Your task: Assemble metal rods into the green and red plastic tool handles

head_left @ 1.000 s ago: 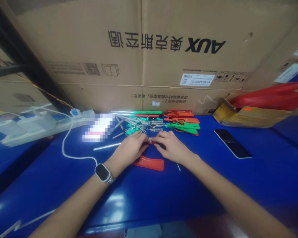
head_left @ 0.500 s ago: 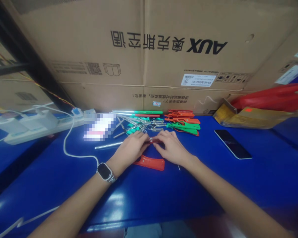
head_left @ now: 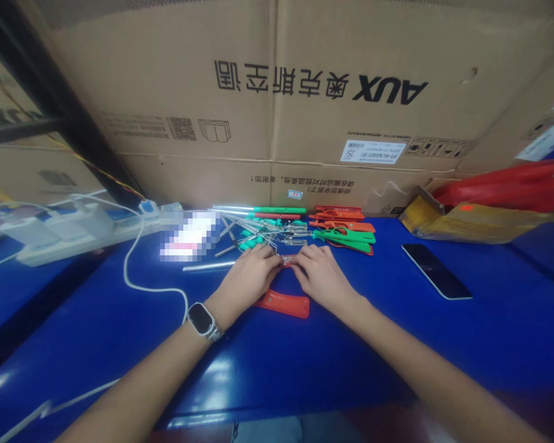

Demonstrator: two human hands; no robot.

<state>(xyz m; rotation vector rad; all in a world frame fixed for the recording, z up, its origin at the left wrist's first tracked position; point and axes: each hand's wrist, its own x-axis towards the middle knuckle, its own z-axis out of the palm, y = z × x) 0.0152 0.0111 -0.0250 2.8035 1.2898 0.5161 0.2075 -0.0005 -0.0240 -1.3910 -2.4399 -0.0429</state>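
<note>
Between my fingertips is a small red piece with a shiny part [head_left: 287, 261], held from both sides. My left hand [head_left: 255, 271] pinches its left end, and my right hand [head_left: 321, 274] closes on its right end. An orange-red sheath [head_left: 286, 304] lies on the blue table just below my left fingers. Beyond my hands sits a pile of metal rods and green parts [head_left: 258, 234]. Orange sheaths [head_left: 339, 215] and green sheaths [head_left: 351, 237] are stacked to its right. A silver rod [head_left: 207, 266] lies left of my left hand.
A black phone [head_left: 436, 271] lies on the blue table [head_left: 351, 363] at right, near an open carton [head_left: 480, 223] with a red bag [head_left: 512, 187]. Power strip [head_left: 92, 237] and white cable [head_left: 128, 264] are at left. A large cardboard box [head_left: 305, 37] stands behind.
The whole view has shifted slightly, so things appear a little further right. Both hands still hold the red piece, with the fingers slightly rearranged around it.
</note>
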